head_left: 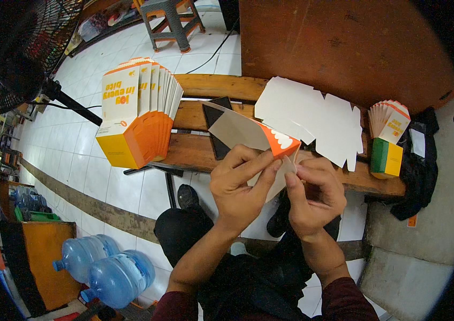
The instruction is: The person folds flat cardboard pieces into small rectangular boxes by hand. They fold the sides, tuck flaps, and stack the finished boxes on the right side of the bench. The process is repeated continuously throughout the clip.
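Over the front edge of the desk (pixel 195 148), left grip (pixel 240 184) and right grip (pixel 315 195) are both closed to a pinch, thumbs against fingers, on one orange-and-white carton (pixel 283 142). Left has the body near the orange corner, right a pale flap next to it. Fingers hide the exact joint.

Status, my read: carton is partly folded, grey inner side open to view, so not fully formed. Done: large nested stack (pixel 125 104) of orange-and-yellow cartons, fanned at the desk's left end, plus smaller green-and-yellow stack (pixel 387 158) at the right end. Left: flat white blanks (pixel 307 120) behind the hands, unfolded; can't count them.

In the way: carton sits in front of the blanks' near edge. Dark flat piece (pixel 219 125) lies on the desk under the carton's left side, kind unclear. Black bag or cloth (pixel 425 166) crowds the right end.

Further out: brown panel (pixel 344 43) behind desk, fan (pixel 10 75) far left, stool (pixel 171 24) beyond, blue water bottles (pixel 122 278) lower left.
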The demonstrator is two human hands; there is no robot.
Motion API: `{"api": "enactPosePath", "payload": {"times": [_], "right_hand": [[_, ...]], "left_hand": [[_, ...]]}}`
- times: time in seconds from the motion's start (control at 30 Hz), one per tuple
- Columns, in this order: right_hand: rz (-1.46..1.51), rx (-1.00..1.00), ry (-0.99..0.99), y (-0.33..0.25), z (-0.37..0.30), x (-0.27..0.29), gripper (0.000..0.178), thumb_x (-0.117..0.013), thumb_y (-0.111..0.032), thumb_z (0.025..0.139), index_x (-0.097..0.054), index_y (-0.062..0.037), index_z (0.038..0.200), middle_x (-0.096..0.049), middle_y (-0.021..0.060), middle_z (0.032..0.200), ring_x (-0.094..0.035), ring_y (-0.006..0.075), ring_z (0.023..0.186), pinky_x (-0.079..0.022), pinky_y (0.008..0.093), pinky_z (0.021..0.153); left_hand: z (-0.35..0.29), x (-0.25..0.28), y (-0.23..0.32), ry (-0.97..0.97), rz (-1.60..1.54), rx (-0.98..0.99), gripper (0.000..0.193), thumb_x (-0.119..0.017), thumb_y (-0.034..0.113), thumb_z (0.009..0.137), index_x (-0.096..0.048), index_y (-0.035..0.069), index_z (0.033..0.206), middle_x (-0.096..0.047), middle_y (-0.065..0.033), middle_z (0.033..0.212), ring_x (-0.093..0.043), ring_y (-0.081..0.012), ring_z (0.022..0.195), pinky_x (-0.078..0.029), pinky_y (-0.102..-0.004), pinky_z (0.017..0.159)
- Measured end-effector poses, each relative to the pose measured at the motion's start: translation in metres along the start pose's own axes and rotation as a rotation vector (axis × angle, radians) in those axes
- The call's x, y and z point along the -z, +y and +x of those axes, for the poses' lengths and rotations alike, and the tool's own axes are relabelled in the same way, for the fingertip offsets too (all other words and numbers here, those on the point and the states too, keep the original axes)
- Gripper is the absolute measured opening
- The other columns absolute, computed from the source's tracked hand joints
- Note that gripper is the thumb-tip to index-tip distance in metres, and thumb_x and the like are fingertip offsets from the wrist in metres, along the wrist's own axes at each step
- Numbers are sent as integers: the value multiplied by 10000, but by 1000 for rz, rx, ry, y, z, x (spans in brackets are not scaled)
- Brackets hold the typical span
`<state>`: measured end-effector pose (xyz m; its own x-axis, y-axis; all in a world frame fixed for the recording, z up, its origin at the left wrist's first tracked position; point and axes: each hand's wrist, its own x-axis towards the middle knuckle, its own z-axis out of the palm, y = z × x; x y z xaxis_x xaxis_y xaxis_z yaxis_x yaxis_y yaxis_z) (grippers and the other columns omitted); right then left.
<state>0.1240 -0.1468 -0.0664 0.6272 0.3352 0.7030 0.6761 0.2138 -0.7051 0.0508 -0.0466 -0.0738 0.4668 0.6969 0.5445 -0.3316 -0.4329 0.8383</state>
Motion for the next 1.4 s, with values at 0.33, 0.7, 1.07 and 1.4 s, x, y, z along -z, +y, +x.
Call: {"api": "enactPosePath", "payload": {"times": [0.33,0.7,1.07,1.4], "right_hand": [[-9,11,2,17,3,-8,135,-743,36,736,-671,13,847,-669,144,778,-638,218,679,-490,286,609],[-90,55,-17,20,1,-15,77,-713,26,784,-663,31,843,-656,129,779,-615,184,717,-475,271,651],[-145,40,-12,29,-3,-12,132,-755,31,749,-690,12,862,-668,133,816,-644,225,714,-508,297,646],[56,-61,-61,23,30,1,433,-510,-265,953,-567,17,1277,-558,193,1243,-539,268,1143,-435,368,949]], "left_hand": [[0,-3,-16,-24,76,31,204,-729,-43,764,-740,22,957,-600,-47,761,-553,-123,661,-417,-244,586],[-3,-5,-21,14,37,130,212,-703,-48,789,-725,5,994,-634,-71,787,-603,-132,716,-461,-245,629],[-11,-4,-28,-51,308,-192,263,-664,-33,768,-704,0,1025,-629,-124,800,-646,-219,738,-496,-302,672],[14,26,22,76,-610,250,181,-543,111,937,-596,-57,981,-603,-113,989,-571,-158,949,-417,-322,918]]}}
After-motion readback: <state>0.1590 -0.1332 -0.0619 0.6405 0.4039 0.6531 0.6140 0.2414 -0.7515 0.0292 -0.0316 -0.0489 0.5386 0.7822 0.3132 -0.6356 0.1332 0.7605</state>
